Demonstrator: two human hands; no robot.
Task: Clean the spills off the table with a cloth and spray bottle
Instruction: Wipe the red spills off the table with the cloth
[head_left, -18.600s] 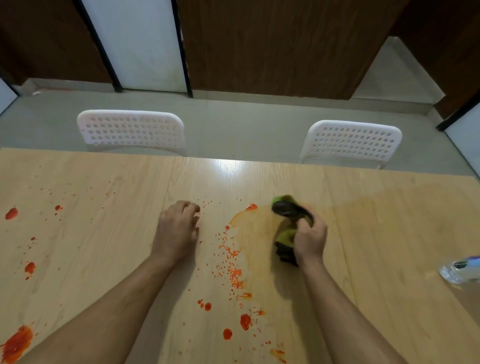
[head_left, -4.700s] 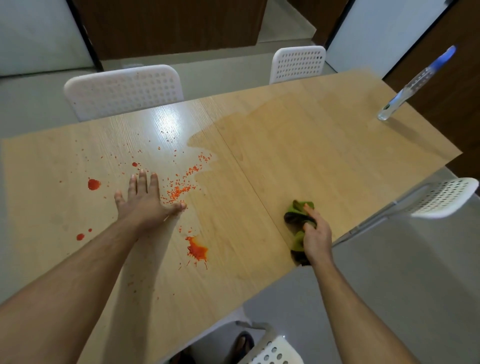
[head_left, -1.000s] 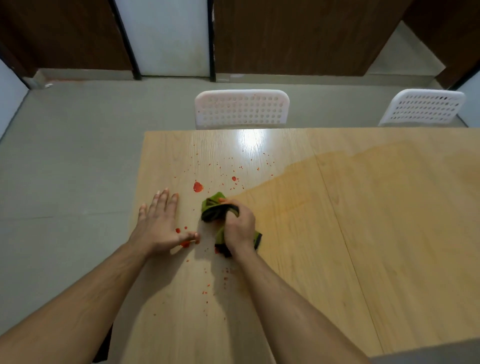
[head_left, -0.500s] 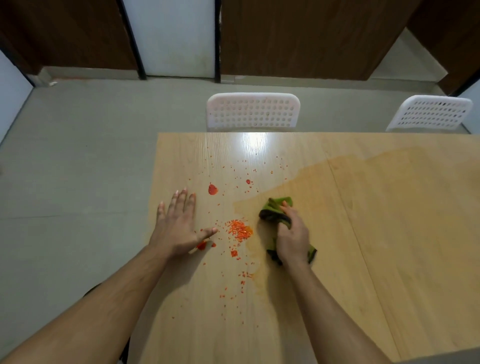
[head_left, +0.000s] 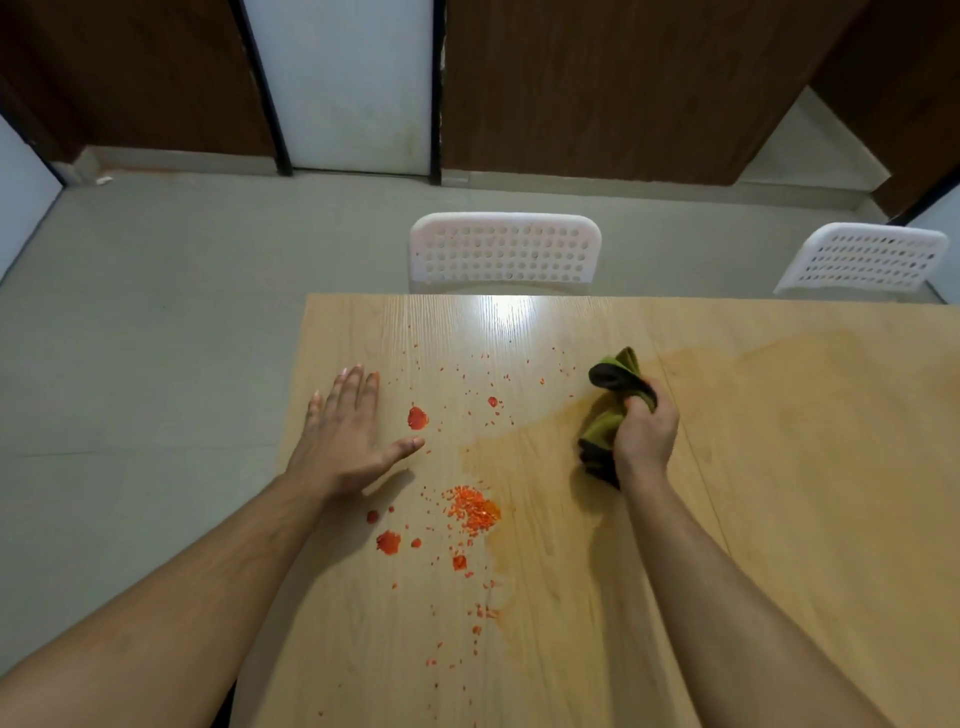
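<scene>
R hand (head_left: 645, 435) fingers gripping cloth (head_left: 608, 415); L hand (head_left: 347, 437) flat, fingers wide, on tabletop (head_left: 805, 467). Risk: soiled cloth smearing red spill (head_left: 470, 512) left of cloth.

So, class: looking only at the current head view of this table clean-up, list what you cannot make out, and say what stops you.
- Spray bottle: nowhere in the head view, so its place is unknown.
- Cloth: its middle is covered by the right hand gripping it.
- Table: right and near edges are cut off by the frame.
- Table under the left hand: hidden by the flat palm.
- Chairs: seats hidden behind the table.
</scene>
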